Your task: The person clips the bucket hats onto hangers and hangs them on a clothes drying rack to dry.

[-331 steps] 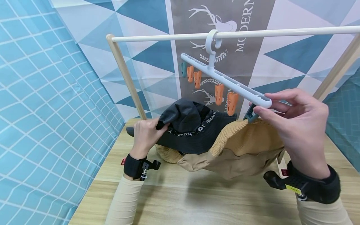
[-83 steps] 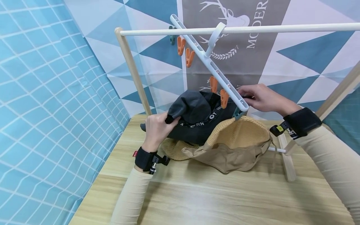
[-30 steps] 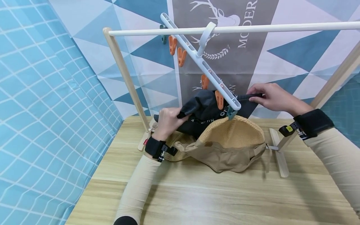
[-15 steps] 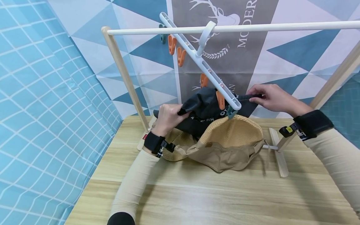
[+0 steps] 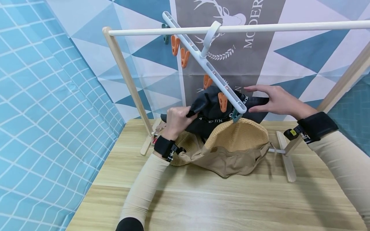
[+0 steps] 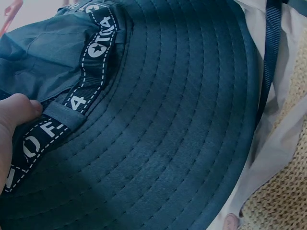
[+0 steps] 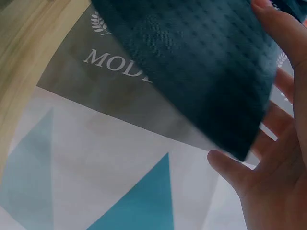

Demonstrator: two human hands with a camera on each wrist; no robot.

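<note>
A white rail point(image 5: 289, 27) crosses above your work, with wide room between the left post point(image 5: 126, 77) and the slanting hanger point(image 5: 201, 60). Room is tighter on the other side, where the hanger's near end hangs close to the fingers of your right hand point(image 5: 274, 99) and your wristband overlaps the right post point(image 5: 347, 78). Toward you, the pale wood tabletop point(image 5: 202, 202) runs to the bottom of the head view, its left edge meeting a blue gridded curtain point(image 5: 43, 112).

The dark hat point(image 5: 209, 96) sits below the hanger, partly behind a woven hat point(image 5: 240, 133) that a teal clip point(image 5: 236, 116) joins to the hanger's near end. Its crown is crumpled, its band printed with white letters. The fingers of your left hand point(image 5: 177, 120) pinch the crown fabric by that band; those of your right hand are spread at the far side of the brim point(image 7: 201, 72).

Your left wrist view alone brings out the brim's curved rows of stitching and a dark strap point(image 6: 271, 57) beside it. The right wrist view shows the brim's tip between your parted fingers, though whether they touch it cannot be told
</note>
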